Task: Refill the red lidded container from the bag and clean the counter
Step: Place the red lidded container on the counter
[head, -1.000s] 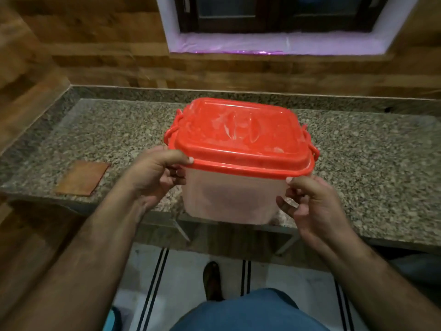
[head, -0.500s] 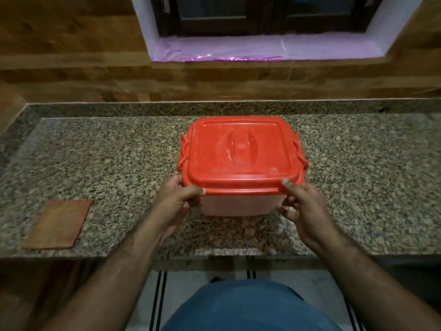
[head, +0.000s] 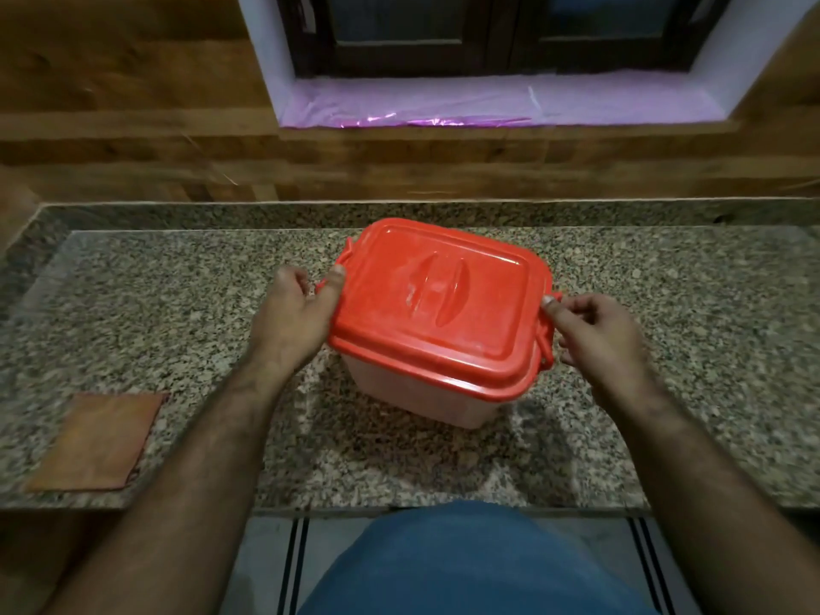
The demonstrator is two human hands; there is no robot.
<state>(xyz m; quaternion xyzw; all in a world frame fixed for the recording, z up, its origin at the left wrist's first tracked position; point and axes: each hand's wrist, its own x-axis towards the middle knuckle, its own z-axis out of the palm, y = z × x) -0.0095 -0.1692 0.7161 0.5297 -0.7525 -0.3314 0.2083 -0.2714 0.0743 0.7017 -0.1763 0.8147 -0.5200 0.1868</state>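
Observation:
A clear plastic container (head: 412,392) with a red lid (head: 439,299) stands on the granite counter (head: 177,312), turned slightly askew. The lid is on. My left hand (head: 295,315) is at the container's left side, thumb on the lid's rim and fingers by the red side clip. On the opposite side, my right hand (head: 599,335) pinches the red clip (head: 548,330) with thumb and fingers. No bag is in view.
A flat brown square cloth (head: 97,441) lies near the counter's front left edge. A wooden wall panel and a window sill with pink film (head: 488,104) run behind the counter. The counter's front edge is just before my body.
The container came down from the air onto the counter and was pushed further back. Both hands shifted from the front corners of the base to the clips at the lid's sides.

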